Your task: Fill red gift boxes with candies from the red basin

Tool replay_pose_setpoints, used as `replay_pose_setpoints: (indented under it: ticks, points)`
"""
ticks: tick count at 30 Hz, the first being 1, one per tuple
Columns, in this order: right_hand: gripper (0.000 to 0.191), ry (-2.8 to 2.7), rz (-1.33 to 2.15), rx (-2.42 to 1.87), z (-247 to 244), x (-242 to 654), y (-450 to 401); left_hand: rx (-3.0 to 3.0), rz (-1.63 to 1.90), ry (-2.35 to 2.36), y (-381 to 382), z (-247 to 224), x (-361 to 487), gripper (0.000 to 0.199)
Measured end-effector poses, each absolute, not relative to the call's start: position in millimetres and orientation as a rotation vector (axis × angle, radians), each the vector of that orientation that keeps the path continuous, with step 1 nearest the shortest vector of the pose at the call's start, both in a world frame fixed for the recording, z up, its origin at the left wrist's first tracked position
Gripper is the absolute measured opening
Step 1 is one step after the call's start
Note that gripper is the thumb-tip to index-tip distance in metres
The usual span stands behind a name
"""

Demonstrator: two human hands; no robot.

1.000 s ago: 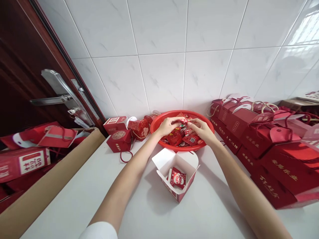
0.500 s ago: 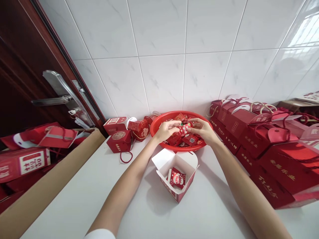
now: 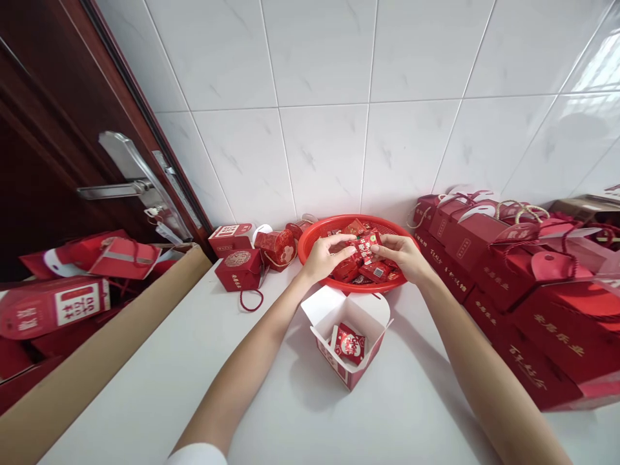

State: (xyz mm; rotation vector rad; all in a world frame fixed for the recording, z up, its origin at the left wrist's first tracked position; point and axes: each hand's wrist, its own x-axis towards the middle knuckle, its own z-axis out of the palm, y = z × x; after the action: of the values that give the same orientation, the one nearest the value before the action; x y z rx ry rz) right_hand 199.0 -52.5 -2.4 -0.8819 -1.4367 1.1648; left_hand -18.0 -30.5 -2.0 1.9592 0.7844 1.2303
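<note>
The left hand (image 3: 327,258) pinches the left end of a small, flat red packet with white print (image 3: 364,247) between thumb and fingers, over the round, bright-red plastic basket (image 3: 372,288). A slack pinch could, I judge, drop the packet among the similar red wrapped pieces (image 3: 346,270) heaped there, where it would be hard to pick out. Between the forearms, just in front of the basket, a small paperboard box, red outside and white inside (image 3: 331,309), stands with raised flaps; a low wrist could snag one and tip it, spilling the shiny red packet (image 3: 349,344) inside. The right hand (image 3: 404,257) has the held packet's right end between its thumb and fingers; hands pulling apart could tear the thin wrapper.

Around, from the left: a dark brown door (image 3: 43,110) with a silver lever handle (image 3: 113,190); before it, a tan cardboard carton (image 3: 111,342) crammed with red gift boxes (image 3: 51,309); then, on the white worktop (image 3: 261,400), a cluster of small red boxes (image 3: 239,270), one trailing a dark-red cord (image 3: 249,310) near the left forearm. White tiles (image 3: 322,155) close off the space behind the basket. Red handled boxes stacked in rows (image 3: 506,303) hem in the right side, leaving that elbow little room outward.
</note>
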Motion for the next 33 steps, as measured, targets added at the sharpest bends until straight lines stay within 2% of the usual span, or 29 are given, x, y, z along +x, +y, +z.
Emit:
replay_pose_setpoints:
  ticks: [3,7,10,15,18,23,33]
  points:
    - [0.041,-1.418,1.155,-0.897,-3,199,-52,1.873,1.204,0.774,-47,0,-33,0.045]
    - [0.045,-1.386,1.130,-0.933,-5,198,-50,2.030,1.013,0.858,-80,14,-64,0.030]
    - [0.047,-1.384,1.109,-0.953,-6,198,-50,2.181,0.723,0.953,-104,30,-83,0.030]
    - [0.048,-1.384,1.089,-0.982,-4,197,-54,2.321,0.136,1.056,-126,49,-92,0.043]
    - [0.049,-1.364,1.085,-1.007,-3,197,-57,2.289,-0.037,1.095,-132,53,-89,0.056]
    - [0.054,-1.359,1.067,-1.023,-4,196,-59,2.342,-0.081,1.117,-142,54,-84,0.069]
    - [0.051,-1.455,1.023,-1.026,-4,197,-60,2.496,0.059,0.939,-159,58,-76,0.061]
